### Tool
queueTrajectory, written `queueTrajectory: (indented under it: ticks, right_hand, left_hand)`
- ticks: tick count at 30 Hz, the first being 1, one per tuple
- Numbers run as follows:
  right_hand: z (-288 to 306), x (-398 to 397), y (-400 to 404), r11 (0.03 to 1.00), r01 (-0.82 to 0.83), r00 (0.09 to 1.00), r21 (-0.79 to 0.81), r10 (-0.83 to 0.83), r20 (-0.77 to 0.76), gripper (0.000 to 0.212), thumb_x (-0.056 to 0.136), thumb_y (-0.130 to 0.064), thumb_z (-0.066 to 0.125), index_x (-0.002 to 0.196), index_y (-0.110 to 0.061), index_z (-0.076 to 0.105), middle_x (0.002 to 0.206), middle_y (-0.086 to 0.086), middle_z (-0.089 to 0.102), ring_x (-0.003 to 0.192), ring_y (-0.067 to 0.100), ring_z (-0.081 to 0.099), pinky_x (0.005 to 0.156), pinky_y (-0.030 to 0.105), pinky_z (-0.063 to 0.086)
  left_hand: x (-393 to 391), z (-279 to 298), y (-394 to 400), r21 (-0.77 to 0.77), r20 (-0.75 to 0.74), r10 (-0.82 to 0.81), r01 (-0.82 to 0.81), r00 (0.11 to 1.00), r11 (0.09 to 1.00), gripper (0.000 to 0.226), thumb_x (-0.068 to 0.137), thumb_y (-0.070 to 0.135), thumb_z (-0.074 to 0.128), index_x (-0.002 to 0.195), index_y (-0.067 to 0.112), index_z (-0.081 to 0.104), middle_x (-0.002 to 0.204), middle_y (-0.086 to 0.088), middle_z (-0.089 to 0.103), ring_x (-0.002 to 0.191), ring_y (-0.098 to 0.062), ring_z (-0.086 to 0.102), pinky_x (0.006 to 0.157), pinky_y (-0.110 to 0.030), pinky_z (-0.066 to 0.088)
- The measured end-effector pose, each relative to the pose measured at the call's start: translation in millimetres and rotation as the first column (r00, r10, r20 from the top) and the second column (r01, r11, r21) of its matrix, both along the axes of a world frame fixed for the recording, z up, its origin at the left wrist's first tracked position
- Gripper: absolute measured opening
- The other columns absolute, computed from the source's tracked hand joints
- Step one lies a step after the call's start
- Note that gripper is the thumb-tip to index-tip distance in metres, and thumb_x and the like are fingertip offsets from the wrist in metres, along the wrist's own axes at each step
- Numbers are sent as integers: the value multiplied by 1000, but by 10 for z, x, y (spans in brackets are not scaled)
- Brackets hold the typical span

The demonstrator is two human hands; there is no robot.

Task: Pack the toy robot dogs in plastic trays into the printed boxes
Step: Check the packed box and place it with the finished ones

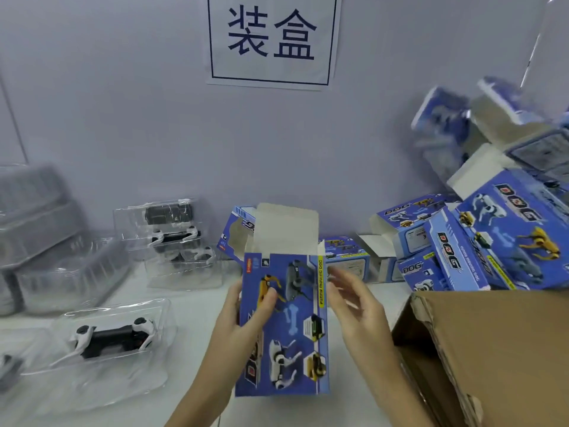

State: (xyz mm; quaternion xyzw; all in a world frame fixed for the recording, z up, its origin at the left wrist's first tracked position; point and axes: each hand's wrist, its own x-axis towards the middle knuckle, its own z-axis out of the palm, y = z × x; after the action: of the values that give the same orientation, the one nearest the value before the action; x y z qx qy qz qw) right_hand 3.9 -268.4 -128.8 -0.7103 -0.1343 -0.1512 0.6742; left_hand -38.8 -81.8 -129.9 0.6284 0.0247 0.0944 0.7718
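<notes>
Your left hand (246, 312) grips the printed box (281, 322) by its left edge, thumb curled over the front panel near the yellow dog print, the other fingers hidden behind. Box stands upright, top flap (286, 229) raised and open, side tuck flaps loose. Your right hand (354, 303) hovers just beside the box's right edge, fingers relaxed and slightly blurred, holding nothing; no contact that I can see. Risk one: a single-edge pinch lets the box skew or flatten, so the mouth could narrow and a tray could catch on the tuck flaps. Risk two: the raised flap may fold back over the opening if the right hand does not steady it. The nearest toy dog in tray (112, 335) lies flat on the table (197, 309) well to the left of both hands, beyond the gripping hand, so you would likely reach across or swap hands for it. More filled trays (175, 238) are stacked farther back left. The pile of boxes (468, 251) at the right leans above the open carton (492, 349); a bump there could tip it.
</notes>
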Motion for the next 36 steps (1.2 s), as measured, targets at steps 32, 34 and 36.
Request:
queueTrajectory:
  ticks: [32, 34, 36]
  right_hand:
    - [-216, -183, 266, 989, -116, 989, 90, 123, -80, 35, 107, -44, 46, 90, -26, 70, 97, 8, 67, 94, 23, 67, 83, 40, 58]
    - [-220, -158, 263, 981, -135, 980, 137, 153, -129, 35, 108, -29, 47, 90, -13, 71, 92, 15, 70, 87, 29, 68, 78, 39, 59]
    - [-207, -134, 228, 975, -138, 969, 176, 170, -181, 31, 108, -19, 47, 96, -6, 72, 90, 16, 73, 82, 29, 71, 74, 35, 62]
  left_hand:
    - [-46, -185, -201, 417, 161, 105, -164, 981, 894, 104, 54, 65, 96, 136, 49, 33, 119, 28, 67, 111, 2, 67, 89, -24, 56]
    - [-7, -194, -166, 377, 140, 124, -169, 982, 911, 95, 57, 52, 97, 133, 40, 39, 109, 18, 71, 100, -6, 72, 76, -27, 62]
    - [31, -177, -104, 344, 103, 142, -169, 984, 924, 84, 62, 46, 91, 130, 33, 44, 110, 8, 72, 95, -7, 73, 70, -23, 62]
